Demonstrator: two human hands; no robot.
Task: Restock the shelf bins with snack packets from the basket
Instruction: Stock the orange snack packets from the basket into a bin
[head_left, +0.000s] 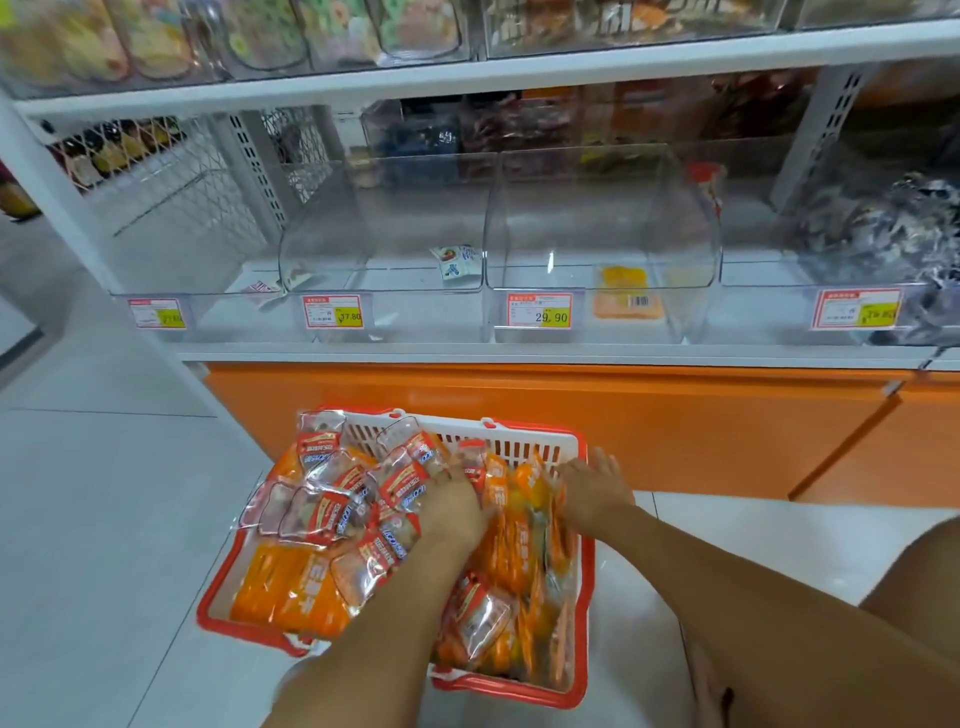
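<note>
Two hands reach into the basket (519, 444), which sits on the floor (104, 519) below the shelf (519, 353) and is heaped with orange and clear packets (291, 587). The left hand (457, 501) lies among them; its fingers are sunk in the heap, so I cannot tell their grip. The right hand (592, 491) rests on orange packets by the right rim, fingers (601, 460) spread, seemingly flat. One clear bin (597, 218) holds an orange packet (626, 304).

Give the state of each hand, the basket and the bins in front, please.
Basket: on the floor, heaped with snack packets.
Left hand: buried among packets, grip unclear.
Right hand: open, on orange packets.
37.80 bin: nearly empty.
29.90 bin: one orange packet.
Rightmost bin: full.
</note>
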